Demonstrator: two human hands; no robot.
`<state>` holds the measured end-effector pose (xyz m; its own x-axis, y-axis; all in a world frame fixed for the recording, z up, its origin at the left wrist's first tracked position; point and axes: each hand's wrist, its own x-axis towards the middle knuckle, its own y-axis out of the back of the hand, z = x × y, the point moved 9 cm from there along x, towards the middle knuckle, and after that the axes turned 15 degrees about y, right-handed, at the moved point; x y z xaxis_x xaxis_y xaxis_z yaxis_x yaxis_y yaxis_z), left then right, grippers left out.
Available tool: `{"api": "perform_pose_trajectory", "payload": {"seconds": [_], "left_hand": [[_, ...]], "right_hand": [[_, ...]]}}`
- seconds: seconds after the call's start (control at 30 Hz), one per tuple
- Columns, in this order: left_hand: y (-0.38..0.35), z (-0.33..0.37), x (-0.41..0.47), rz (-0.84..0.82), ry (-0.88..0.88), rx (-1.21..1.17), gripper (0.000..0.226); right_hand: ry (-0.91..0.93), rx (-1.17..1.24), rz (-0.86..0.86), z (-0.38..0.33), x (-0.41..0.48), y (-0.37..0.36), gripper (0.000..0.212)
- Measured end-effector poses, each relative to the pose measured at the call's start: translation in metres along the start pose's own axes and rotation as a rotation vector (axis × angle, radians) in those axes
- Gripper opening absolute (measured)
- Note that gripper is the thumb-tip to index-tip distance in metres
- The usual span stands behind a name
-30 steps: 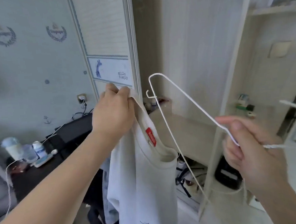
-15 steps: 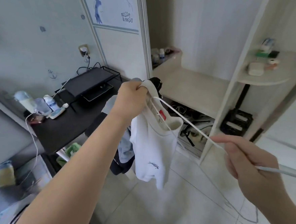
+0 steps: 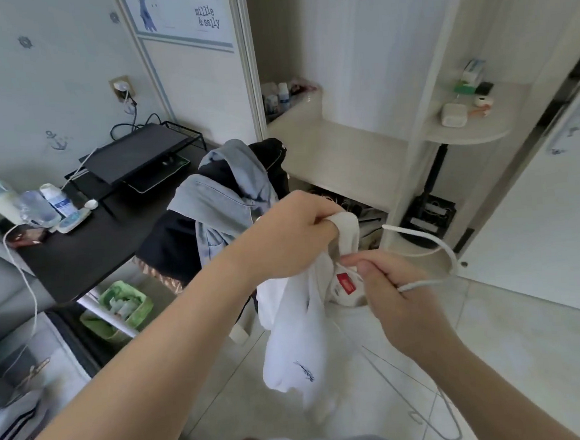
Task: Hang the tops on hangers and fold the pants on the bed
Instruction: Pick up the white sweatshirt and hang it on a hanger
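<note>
A white T-shirt [image 3: 292,343] with a red neck label hangs in front of me over the tiled floor. My left hand [image 3: 293,235] grips its collar from above. My right hand [image 3: 395,293] holds a white wire hanger [image 3: 436,244] just below the hook; the hook curls up to the right of the collar. The hanger's lower wires [image 3: 429,416] show beneath the shirt, part of them hidden by cloth, so I cannot tell how far it sits inside the neck.
Blue and dark clothes [image 3: 225,197] are draped over a chair behind the shirt. A black desk [image 3: 78,255] with bottles and a monitor stand is at left, a green basket [image 3: 121,309] under it. The open wardrobe [image 3: 338,141] with shelves stands ahead; grey bedding [image 3: 16,404] lies lower left.
My view tilted down. Both hands dropped lower and came together; the right hand brought the hanger up against the shirt's collar, where it had been held apart to the right.
</note>
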<state>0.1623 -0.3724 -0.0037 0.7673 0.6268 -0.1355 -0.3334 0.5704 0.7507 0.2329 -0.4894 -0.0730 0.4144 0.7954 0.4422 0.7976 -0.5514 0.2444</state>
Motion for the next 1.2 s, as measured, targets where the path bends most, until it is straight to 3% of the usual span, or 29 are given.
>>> {"api": "perform_pose_trajectory", "payload": {"seconds": [0.1,0.27,0.37,0.53,0.7,0.77,0.87,0.93,1.0,1.1,1.17,1.2], "left_hand": [[-0.025,0.005,-0.012,-0.049,-0.032,0.079,0.025],[-0.028,0.012,-0.037,0.141,-0.238,0.533,0.037],[-0.034,0.002,-0.036,0.117,-0.282,0.743,0.046],[-0.046,0.020,-0.061,0.311,-0.446,0.614,0.041],[-0.058,0.014,-0.057,0.311,-0.333,0.579,0.046],[-0.053,-0.001,-0.050,0.298,-0.220,0.544,0.043],[-0.033,-0.023,-0.049,0.386,-0.083,0.435,0.034],[-0.021,-0.036,-0.055,0.457,-0.032,0.350,0.036],[-0.016,-0.046,-0.061,0.497,0.008,0.258,0.039],[-0.016,-0.047,-0.067,0.511,0.033,0.129,0.041],[-0.019,-0.046,-0.069,0.516,0.054,0.062,0.043],[-0.019,-0.048,-0.070,0.521,0.063,0.026,0.043]], "right_hand": [[0.041,0.063,0.060,-0.003,-0.009,0.005,0.030],[0.043,0.214,0.153,-0.001,-0.019,0.026,0.025],[0.089,0.227,0.121,-0.006,-0.017,0.036,0.028],[0.158,0.234,0.033,-0.015,-0.001,0.034,0.040],[0.169,0.020,-0.025,-0.009,0.013,0.029,0.052],[0.152,-0.001,-0.019,-0.005,0.011,0.033,0.041],[0.354,-0.239,0.153,-0.019,-0.001,0.058,0.023],[0.453,-0.333,0.176,-0.022,-0.016,0.059,0.014],[0.370,-0.299,0.002,-0.004,-0.025,0.037,0.015],[0.081,-0.243,-0.343,0.040,-0.035,-0.014,0.045],[0.007,-0.221,-0.389,0.055,-0.032,-0.030,0.051],[0.031,-0.216,-0.366,0.054,-0.026,-0.034,0.041]]}}
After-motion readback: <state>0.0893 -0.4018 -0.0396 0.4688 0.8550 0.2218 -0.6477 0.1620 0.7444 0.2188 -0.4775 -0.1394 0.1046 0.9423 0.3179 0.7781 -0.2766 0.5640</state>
